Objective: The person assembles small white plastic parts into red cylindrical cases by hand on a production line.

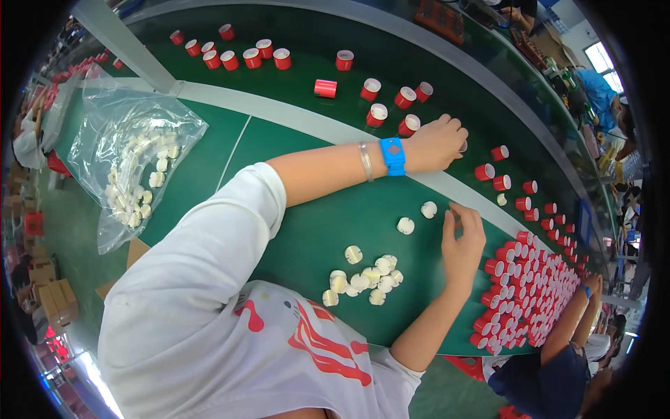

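Note:
My left hand (436,144) reaches over the belt at the table's far edge. Its fingers curl down around a small pale-topped thing (463,146), mostly hidden, which I cannot make out. Just left of that hand stand red cups (410,125) with white rims. My right hand (464,246) hovers over the green table, thumb and fingers loosely bent, with a gap between them and nothing visible inside. Nearest to it are two loose round white pieces with notched edges (428,209). A small heap of similar cream-white pieces (370,281) lies closer to my body.
A clear plastic bag (105,133) of white pieces lies on the left. Red cups (530,293) crowd the table's right side. One cup (325,88) lies tipped on the dark green belt (300,87). A grey post (129,49) rises at far left. A co-worker (551,370) sits at right.

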Action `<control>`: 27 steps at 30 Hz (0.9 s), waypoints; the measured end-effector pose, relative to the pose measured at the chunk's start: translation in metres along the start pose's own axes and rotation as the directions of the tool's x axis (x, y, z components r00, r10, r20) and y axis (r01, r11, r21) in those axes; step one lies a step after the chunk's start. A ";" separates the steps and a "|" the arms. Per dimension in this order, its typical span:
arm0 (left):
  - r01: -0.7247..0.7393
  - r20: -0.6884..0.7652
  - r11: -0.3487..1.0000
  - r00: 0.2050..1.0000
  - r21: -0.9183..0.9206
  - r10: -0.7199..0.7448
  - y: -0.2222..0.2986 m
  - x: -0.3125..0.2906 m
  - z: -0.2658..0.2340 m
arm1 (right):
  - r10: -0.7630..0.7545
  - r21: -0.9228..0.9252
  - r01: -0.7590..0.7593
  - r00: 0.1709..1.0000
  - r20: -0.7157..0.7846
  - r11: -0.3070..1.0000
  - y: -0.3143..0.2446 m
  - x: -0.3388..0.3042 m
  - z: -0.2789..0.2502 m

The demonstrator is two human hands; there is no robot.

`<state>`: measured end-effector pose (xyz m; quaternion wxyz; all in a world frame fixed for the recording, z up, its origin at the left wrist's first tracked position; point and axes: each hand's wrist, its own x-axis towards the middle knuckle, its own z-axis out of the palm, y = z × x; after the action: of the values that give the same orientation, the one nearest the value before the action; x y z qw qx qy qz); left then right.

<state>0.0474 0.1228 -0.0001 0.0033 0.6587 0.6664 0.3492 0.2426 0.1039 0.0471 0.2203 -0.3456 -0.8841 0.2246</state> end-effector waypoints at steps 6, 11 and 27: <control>0.051 0.006 0.812 0.998 -0.581 -0.058 0.024 -0.030 -0.020 | -0.165 0.044 0.165 0.986 0.002 0.985 0.010 -0.002 0.014; 0.080 0.108 0.761 0.994 -0.643 -0.013 0.027 -0.046 -0.021 | 0.358 0.611 -0.253 0.932 -0.053 0.750 0.011 0.001 0.005; 0.487 0.495 -0.113 0.868 -0.866 -0.045 0.029 -0.039 -0.018 | 0.478 0.934 -0.221 0.876 0.065 0.279 0.026 0.000 -0.001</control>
<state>0.0698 0.0769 0.0090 0.6491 0.3414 0.3162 0.6018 0.2564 0.1216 0.0331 0.4193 -0.3718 -0.4727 0.6801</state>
